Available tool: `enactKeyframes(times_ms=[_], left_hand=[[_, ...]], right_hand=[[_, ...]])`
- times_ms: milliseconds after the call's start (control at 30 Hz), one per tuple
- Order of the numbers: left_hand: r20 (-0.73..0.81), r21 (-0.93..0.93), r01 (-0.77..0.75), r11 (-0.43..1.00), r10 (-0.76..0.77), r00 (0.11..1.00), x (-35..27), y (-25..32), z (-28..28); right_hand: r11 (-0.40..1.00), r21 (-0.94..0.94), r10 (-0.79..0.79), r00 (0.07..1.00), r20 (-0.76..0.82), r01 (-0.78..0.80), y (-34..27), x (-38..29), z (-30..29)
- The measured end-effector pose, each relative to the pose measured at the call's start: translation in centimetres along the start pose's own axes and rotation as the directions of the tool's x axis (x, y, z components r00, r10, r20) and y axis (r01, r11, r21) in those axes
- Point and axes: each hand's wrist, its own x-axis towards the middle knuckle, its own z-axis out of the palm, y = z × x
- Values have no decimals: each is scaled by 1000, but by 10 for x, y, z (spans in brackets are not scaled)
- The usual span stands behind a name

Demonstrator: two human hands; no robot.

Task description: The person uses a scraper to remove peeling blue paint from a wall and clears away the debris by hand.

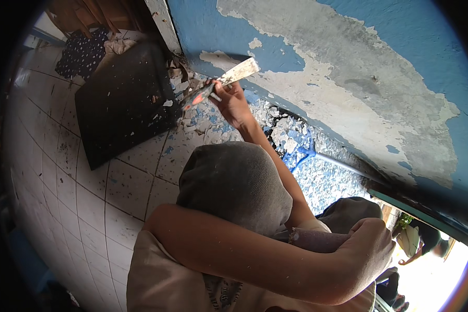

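My right hand [234, 103] reaches forward past my knee and grips a putty knife [240, 72]. Its handle is black and orange-red, and its flat metal blade is speckled with pale residue. The blade tip is close to the blue wall [273, 58]; I cannot tell if it touches. Much of the wall's paint has come off, baring grey and whitish plaster [374, 82]. My left arm crosses my body, and the left hand [372, 240] is closed around a purplish-brown roll [319, 239] with a rough end, perhaps sandpaper.
Paint flakes [206, 117] cover the tiled floor [128, 187] along the wall. A blue rake-like head [306, 151] on a pale pole lies among them. To the left is a black panel [124, 105], with polka-dot cloth [82, 52] behind. Another person [429, 238] is beyond the bright opening.
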Motion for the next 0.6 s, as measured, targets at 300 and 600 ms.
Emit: enactKeyframes(times_ms=[300,600], left_hand=[[-5,6,10,1000,-10,1000,-2,-2,-2],[-10,-2,29,1000,-29,1000,1,2,-3]], right_hand=[[997,-70,-17,998,-57,13,-1,-2,-6],[978,-198,-51,995,90,68,-34,5,-1]])
